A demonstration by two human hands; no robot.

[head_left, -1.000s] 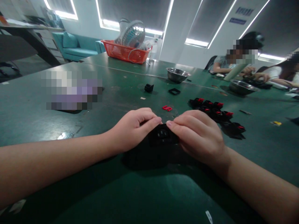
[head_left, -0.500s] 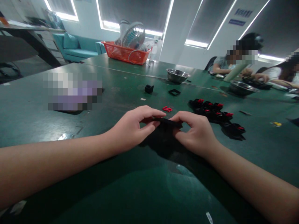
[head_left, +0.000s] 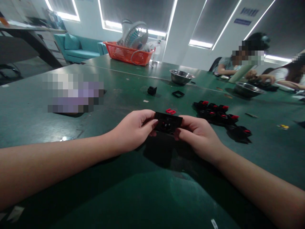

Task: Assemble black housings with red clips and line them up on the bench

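Observation:
A small black plastic housing point(head_left: 168, 122) is held upright between both hands just above the green table point(head_left: 133, 197). My left hand point(head_left: 134, 128) pinches its left end with curled fingers. My right hand point(head_left: 199, 135) grips its right end, fingers closed round it. Two small red pieces point(head_left: 170, 111) lie on the table just beyond the housing. To the right sits a pile of black parts with red tabs point(head_left: 221, 117).
A black block point(head_left: 152, 90) and a black square frame point(head_left: 178, 93) lie farther back. Two steel bowls point(head_left: 181, 76) point(head_left: 247, 89) and a red basket with a fan point(head_left: 128, 52) stand at the far side. Other people sit at the right.
The black housing was pressed low under both hands, then lifted and turned; it now faces me, held upright by its ends.

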